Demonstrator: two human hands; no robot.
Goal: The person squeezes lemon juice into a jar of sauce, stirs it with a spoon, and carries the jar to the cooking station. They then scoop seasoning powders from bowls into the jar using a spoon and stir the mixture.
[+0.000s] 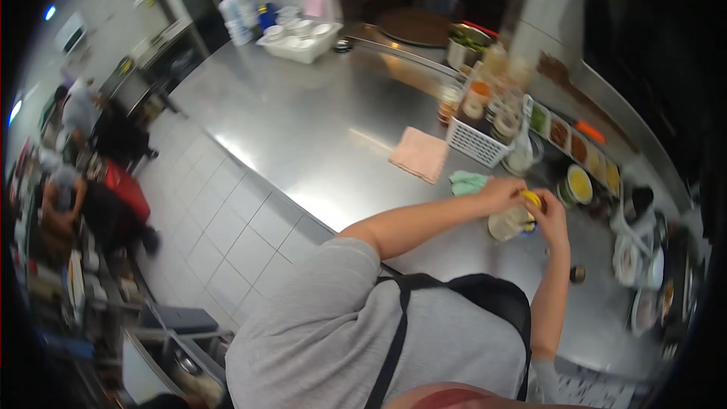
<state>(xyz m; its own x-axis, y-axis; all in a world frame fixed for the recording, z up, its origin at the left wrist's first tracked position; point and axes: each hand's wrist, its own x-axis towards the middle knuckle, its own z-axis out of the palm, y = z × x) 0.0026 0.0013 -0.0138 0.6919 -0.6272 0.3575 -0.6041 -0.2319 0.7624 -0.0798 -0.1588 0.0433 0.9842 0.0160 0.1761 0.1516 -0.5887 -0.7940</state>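
Above the steel counter (303, 144), my left hand (503, 193) and my right hand (549, 216) meet with their fingers closed around a small yellow lid-like piece (531, 198). A clear container (506, 225) stands directly below them; whether the yellow piece touches it I cannot tell. Just beyond my left hand lies a green cloth (467, 182). Farther left, a folded pink cloth (420, 154) lies flat. A small dark-capped item (578, 273) is to the right of my right forearm.
A white basket (478, 144) of jars and bottles stands beyond the cloths. Right of it are a row of ingredient trays (579, 148) and a tub with yellow contents (577, 185). A white bin (299, 45) of dishes sits at the far end. Two people (113, 197) stand across the aisle.
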